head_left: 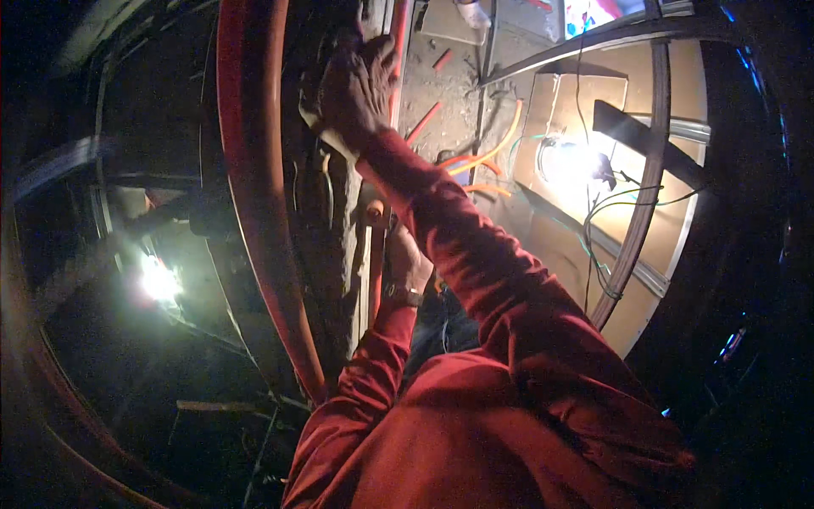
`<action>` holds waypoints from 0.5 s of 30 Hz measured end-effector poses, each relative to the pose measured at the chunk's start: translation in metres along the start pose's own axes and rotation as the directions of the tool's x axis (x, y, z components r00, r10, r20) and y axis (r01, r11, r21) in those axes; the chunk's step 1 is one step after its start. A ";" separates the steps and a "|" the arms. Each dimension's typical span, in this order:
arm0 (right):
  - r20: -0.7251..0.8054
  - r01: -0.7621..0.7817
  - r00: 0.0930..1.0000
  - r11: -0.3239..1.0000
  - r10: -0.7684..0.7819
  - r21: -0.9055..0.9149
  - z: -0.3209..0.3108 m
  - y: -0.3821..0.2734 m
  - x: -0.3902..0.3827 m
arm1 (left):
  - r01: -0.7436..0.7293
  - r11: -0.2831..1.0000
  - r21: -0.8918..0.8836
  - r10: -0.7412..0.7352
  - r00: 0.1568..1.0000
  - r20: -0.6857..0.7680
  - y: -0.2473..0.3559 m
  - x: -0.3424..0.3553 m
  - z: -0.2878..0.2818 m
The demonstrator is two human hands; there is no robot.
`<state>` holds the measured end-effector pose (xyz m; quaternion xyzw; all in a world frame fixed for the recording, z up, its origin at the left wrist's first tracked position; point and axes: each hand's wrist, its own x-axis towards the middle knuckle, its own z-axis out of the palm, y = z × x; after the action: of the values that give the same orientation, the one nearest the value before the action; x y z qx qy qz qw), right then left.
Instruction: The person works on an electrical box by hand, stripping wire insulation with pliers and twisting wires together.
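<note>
My right hand (352, 100) is raised at upper centre, fingers curled against a thin red pipe (395, 81) along the rough wall edge. My left hand (407, 259), with a wristband, is lower, beside a short pipe fitting (376, 212) on another red upright length (376, 297); its fingers are mostly hidden behind that fitting and my right arm. A thick red pipe (259, 170) runs vertically at my left. Right of my right forearm, several orange conduits (500, 144) stick out from the dusty grey surface (449, 85).
A glaring lamp (577, 165) with trailing wires hangs by a tan panel (682, 212) and metal framing (649, 195) at right. Another light (159, 278) glows in the dark space at left. A gloved hand of another person (475, 19) shows at the top.
</note>
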<state>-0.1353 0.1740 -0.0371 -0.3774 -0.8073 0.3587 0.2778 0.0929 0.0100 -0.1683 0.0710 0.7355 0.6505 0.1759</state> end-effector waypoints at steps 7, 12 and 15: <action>0.065 0.295 0.952 0.954 -0.298 0.053 -0.016 0.014 -0.020 | 0.580 0.530 -0.619 -0.603 0.771 0.206 0.048 0.009 -0.003; -0.009 0.471 0.877 0.857 -0.480 0.208 -0.041 0.034 -0.015 | 0.568 0.128 -0.813 -0.661 0.660 0.357 0.057 0.020 0.003; 0.236 -0.024 0.962 0.819 -0.137 0.573 -0.061 0.047 -0.025 | 0.559 -0.058 -0.827 -0.634 0.619 0.463 0.054 0.019 0.003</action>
<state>-0.0580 0.1975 -0.0427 -0.2008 -0.7036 0.6227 0.2772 0.0698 0.0264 -0.1191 -0.3950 0.1614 0.8004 0.4211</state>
